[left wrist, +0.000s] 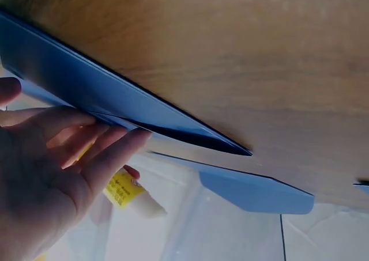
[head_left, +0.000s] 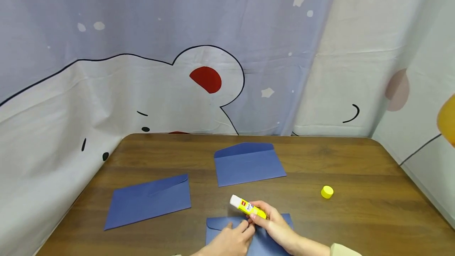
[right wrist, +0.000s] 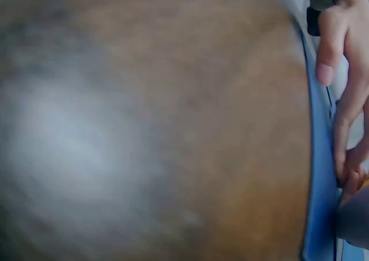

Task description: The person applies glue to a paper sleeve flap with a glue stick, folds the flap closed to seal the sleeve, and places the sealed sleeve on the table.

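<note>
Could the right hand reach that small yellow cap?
Probably yes: nothing seems to stand between the right hand and the yellow cap, though that hand holds the glue stick.

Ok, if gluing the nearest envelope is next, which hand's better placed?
Right, most likely: the right hand holds the glue stick, cap off, just over the nearest envelope. The left hand has no glue; touching that envelope, it looks better suited to steadying it.
</note>
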The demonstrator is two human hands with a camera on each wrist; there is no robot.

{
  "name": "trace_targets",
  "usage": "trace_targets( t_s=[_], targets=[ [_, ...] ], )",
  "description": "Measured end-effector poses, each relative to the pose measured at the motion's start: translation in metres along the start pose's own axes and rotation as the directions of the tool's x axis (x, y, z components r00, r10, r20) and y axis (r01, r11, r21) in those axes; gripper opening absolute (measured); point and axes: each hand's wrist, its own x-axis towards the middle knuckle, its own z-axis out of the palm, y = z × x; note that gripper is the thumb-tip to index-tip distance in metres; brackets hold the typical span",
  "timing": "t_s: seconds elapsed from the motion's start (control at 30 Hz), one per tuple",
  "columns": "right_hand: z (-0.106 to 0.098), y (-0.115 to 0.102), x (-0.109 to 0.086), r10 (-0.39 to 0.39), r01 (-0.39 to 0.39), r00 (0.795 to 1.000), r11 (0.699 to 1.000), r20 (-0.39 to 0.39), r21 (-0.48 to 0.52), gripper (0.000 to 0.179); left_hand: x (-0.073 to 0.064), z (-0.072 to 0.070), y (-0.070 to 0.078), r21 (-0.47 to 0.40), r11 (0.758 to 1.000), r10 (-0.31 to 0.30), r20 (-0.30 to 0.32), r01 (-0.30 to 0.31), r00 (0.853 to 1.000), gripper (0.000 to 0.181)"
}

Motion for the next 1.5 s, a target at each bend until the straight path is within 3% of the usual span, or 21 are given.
trace_targets(
  t_s=[0.23,0.5,0.6,0.7,0.87,1.07,1.23,1.33,1.5],
  targets=[
    [-0.013,-0.008,0.001,0.026,-0.057,0.988,0.978,0.150,0.203,0.049,-0.003,-0.001,-0.003,-0.025,1.000,-0.004,-0.019,0.003,1.000,0.028],
    [-0.020,-0.017,0.000,-0.028,-0.019,0.977,0.976,0.211,0.216,0.043,-0.001,-0.003,-0.008,-0.049,0.999,0.021,-0.012,-0.022,1.000,0.022],
    [-0.029,-0.022,-0.002,-0.040,-0.006,0.975,0.978,0.217,0.207,0.042,0.002,-0.007,-0.012,-0.102,0.993,0.074,0.073,-0.067,0.995,0.030],
    [-0.037,-0.021,-0.005,-0.037,-0.003,0.975,0.984,0.220,0.178,0.042,0.005,-0.010,-0.017,-0.187,0.977,0.127,0.153,-0.098,0.980,0.041],
    [-0.042,-0.009,-0.011,-0.036,-0.001,0.971,0.988,0.236,0.156,0.034,0.006,-0.009,-0.025,-0.284,0.952,0.165,0.151,-0.117,0.975,0.051],
    [-0.038,-0.001,-0.017,-0.007,0.007,0.986,1.000,0.166,0.002,0.042,0.006,-0.008,-0.028,-0.338,0.934,0.190,0.201,-0.114,0.961,0.058],
    [-0.037,-0.003,-0.017,0.025,-0.022,0.989,0.999,0.142,-0.023,0.043,-0.004,-0.009,-0.027,-0.354,0.931,0.162,0.190,-0.086,0.968,0.058],
    [-0.038,-0.004,-0.016,0.034,-0.035,0.989,0.999,0.144,0.006,0.040,-0.017,-0.010,-0.029,-0.418,0.907,0.155,0.204,-0.057,0.967,0.063],
    [-0.042,-0.005,-0.015,0.051,-0.064,0.984,0.995,0.170,0.070,0.034,-0.034,-0.011,-0.030,-0.568,0.823,0.177,0.289,0.019,0.941,0.070]
  ],
)
